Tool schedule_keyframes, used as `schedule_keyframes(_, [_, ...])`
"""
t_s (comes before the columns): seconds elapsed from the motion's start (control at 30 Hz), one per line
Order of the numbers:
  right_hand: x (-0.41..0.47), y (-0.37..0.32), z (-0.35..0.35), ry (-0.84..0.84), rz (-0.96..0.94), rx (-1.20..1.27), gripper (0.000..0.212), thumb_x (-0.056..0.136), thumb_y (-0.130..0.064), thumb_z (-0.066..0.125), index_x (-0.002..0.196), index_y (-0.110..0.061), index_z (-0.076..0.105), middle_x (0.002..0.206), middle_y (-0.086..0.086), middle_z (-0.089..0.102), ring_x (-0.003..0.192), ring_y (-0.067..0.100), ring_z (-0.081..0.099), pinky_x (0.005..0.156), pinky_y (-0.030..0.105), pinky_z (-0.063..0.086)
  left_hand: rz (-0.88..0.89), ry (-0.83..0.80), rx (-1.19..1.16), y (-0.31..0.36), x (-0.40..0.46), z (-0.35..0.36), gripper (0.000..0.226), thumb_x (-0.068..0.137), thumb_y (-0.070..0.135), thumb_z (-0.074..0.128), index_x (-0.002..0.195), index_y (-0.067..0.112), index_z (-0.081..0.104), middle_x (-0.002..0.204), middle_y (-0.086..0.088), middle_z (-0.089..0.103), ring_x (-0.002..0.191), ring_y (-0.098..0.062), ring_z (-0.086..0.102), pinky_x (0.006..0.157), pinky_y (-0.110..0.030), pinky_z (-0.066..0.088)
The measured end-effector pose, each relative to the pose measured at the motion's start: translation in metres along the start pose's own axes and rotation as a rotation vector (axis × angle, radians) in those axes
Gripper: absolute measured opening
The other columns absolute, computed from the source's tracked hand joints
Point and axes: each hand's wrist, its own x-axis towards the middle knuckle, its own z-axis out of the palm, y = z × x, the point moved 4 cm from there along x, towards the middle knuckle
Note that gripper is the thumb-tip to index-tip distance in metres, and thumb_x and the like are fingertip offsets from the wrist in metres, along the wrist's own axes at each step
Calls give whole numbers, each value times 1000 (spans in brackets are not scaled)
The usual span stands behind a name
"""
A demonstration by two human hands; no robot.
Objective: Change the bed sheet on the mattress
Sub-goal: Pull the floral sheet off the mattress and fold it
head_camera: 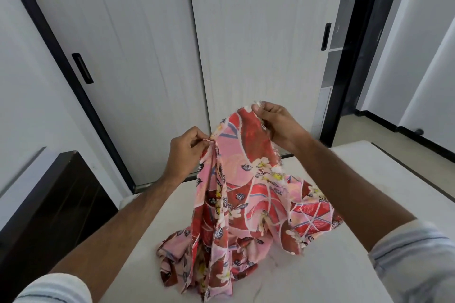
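- Two bare hands lift a red and pink flowered sheet (248, 194) above a bare white mattress (344, 265), seen from the head camera.
- Left hand (187, 148) pinches a bunched fold of the frayed top edge; right hand (278, 125) pinches the same edge a little higher and further away, so the stretch held between them slopes up to the right.
- Most of the sheet hangs straight down from both grips, and its lower part lies crumpled on the mattress, between the forearms and close to the person.
- Spreading it looks likely to need the hands drawn apart along that edge, with the heap shaken loose; the left hand sits nearer the heap.
- White sliding wardrobe doors (147, 32) stand just beyond the mattress, a dark wooden headboard (54, 209) to the left, and open floor (384, 137) to the right.
- Nothing else lies on the mattress in the way.
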Motion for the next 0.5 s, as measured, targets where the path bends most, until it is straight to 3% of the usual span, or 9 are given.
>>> schedule_keyframes(0.13, [18,-4,-10,319,-39,-402,24,91,-24,74,82,-4,65,61,3,56,45,12,51,39,21,40,123,41,91,5,0,-8,12,84,2,78,94,0,72,95,0,74,83,-9,69,75,-23,58])
schedule_keyframes(0.27, [33,-6,-14,567,-102,-612,17,88,-22,76,88,-6,73,75,0,68,63,12,63,43,21,48,150,49,105,13,-1,-10,12,83,2,79,90,5,70,88,4,72,81,-6,68,73,-18,55])
schedule_keyframes(0.37, [42,-3,0,521,-127,-768,9,84,-24,79,83,-16,75,76,-6,70,69,9,65,55,19,50,-36,-4,-55,11,0,-3,10,91,4,71,91,13,67,84,6,73,79,-7,70,72,-21,55])
schedule_keyframes(0.43, [45,6,15,384,-84,-825,8,81,-23,81,80,-17,77,73,-6,72,69,10,67,66,25,55,-108,-50,-103,10,0,4,13,96,4,64,95,16,69,85,14,71,79,-4,66,72,-20,50])
schedule_keyframes(0.5, [42,20,32,212,-4,-790,12,81,-20,82,85,-10,80,76,6,75,68,17,69,68,34,61,-146,-77,-131,9,-5,10,18,98,4,60,95,19,70,86,17,71,84,-3,66,77,-19,49])
